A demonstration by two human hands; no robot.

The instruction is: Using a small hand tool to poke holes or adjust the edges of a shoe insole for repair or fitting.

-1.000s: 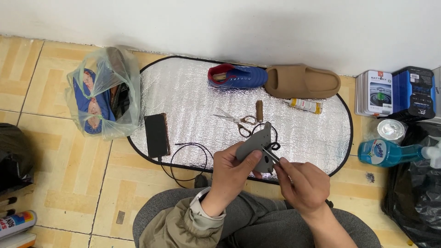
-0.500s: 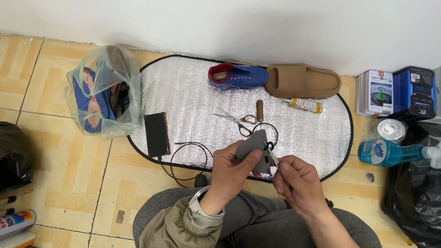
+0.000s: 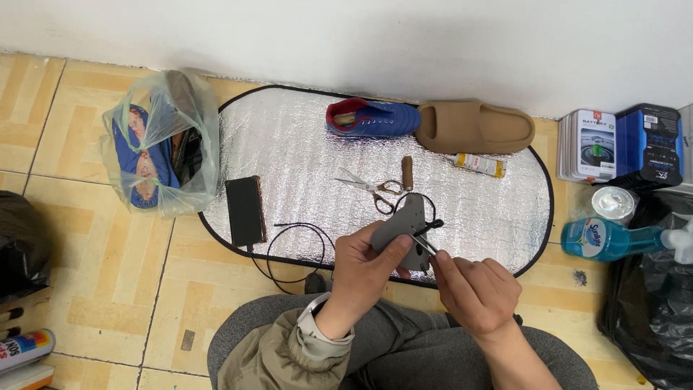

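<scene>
Holding grey insole (image 3: 401, 230) over mat's (image 3: 303, 144) near edge, left hand (image 3: 364, 269) grip pinching it. Right hand (image 3: 473, 292) grip pinching thin tool (image 3: 426, 245) at insole. Work midway; scissors (image 3: 372, 189), glue tube (image 3: 478, 165) lie unused.

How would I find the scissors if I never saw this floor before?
Look at the big shiny silver oval mat on the tiled floor by the white wall. Near its middle, below the blue sneaker with the red lining, lie the small metal scissors with brownish handles. A short brown wooden stick lies just right of them, but only the scissors have two pointed blades and loop handles.
</scene>
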